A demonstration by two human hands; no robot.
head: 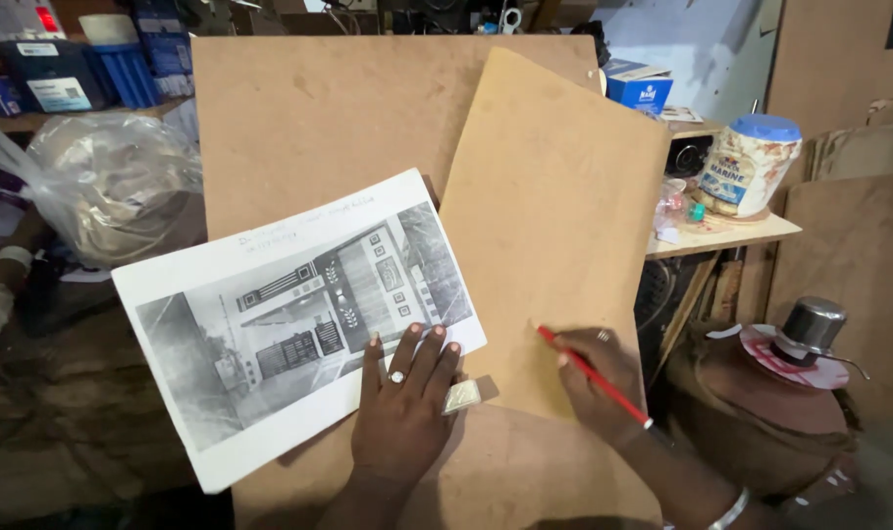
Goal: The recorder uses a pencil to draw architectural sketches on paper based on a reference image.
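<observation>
While the left hand (404, 402) lies flat, fingers spread, on the lower right corner of the white paper sheet w/ a grey building print (289, 319), that sheet overhangs the big brown fibreboard panel (309, 128) at left & could slide if pressure eases. Right of it, the smaller tan board (550, 226) lies tilted; the right hand (604, 378) is closed round a red pencil (592, 375), tip on the board's lower edge, so a nudge may skew the mark.

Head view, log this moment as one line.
left hand: flat on printout | right hand: holds red pencil, tip on small board | small board: lies on big board
</observation>
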